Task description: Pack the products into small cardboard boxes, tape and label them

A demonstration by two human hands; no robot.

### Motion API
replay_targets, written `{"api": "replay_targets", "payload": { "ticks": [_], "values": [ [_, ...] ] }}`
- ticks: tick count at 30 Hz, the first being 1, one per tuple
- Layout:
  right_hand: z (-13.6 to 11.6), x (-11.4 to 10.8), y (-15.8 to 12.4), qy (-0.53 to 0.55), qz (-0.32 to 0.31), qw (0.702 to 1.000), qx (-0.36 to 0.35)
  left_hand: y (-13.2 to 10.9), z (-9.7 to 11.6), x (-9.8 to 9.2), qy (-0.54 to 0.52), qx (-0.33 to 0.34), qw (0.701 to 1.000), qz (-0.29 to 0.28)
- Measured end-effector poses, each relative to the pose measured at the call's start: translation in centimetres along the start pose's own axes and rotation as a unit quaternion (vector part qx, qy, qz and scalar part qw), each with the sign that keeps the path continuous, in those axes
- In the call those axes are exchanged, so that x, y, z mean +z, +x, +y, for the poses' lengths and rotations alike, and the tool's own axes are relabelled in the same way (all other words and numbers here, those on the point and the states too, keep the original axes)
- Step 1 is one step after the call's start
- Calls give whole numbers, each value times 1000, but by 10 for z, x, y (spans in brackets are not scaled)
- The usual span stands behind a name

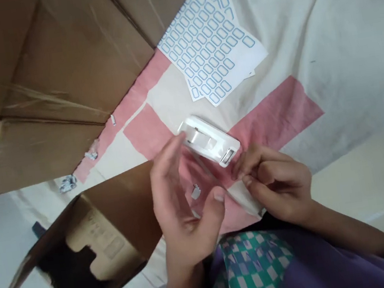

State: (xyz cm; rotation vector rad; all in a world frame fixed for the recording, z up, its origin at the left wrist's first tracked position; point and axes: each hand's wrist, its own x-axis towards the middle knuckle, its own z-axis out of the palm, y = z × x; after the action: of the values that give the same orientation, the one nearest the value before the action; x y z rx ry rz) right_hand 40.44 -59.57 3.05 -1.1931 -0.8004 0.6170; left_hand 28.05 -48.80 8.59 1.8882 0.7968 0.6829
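A white plastic device [209,140], oblong with a recessed top and a small metal-edged slot at one end, lies on the pink-and-white cloth. My left hand [184,212] is at its left end, thumb and fingers spread apart, with nothing seen between them. The index fingertip overlaps the device's edge; whether it touches I cannot tell. Close to the slotted end, my right hand [277,182] is closed in a pinch, thumb against fingertips. What it pinches, if anything, is too small to make out. A small whitish scrap [195,191] rests on the cloth between my hands.
Sheets of blue-outlined labels [210,40] overlap beyond the device. Large brown cardboard boxes [57,63] stand at upper left. An open cardboard box [116,213] sits left of my left hand. Crumpled scraps [67,183] lie along the cloth [274,112] by the boxes.
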Motion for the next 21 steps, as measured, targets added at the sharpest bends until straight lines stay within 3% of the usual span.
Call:
{"api": "replay_targets", "payload": {
  "ticks": [7, 15, 21],
  "values": [
    [-21, 23, -1, -36, -43, 993, -106, -37, 3, 2, -94, 3, 995, 16],
    [-41, 47, -24, -55, -50, 985, -157, -75, 10, -22, -110, 11, 994, 17],
    [-48, 62, -44, -112, -126, 954, -247, -104, 11, -34, -73, 45, 991, 100]
  ]
}}
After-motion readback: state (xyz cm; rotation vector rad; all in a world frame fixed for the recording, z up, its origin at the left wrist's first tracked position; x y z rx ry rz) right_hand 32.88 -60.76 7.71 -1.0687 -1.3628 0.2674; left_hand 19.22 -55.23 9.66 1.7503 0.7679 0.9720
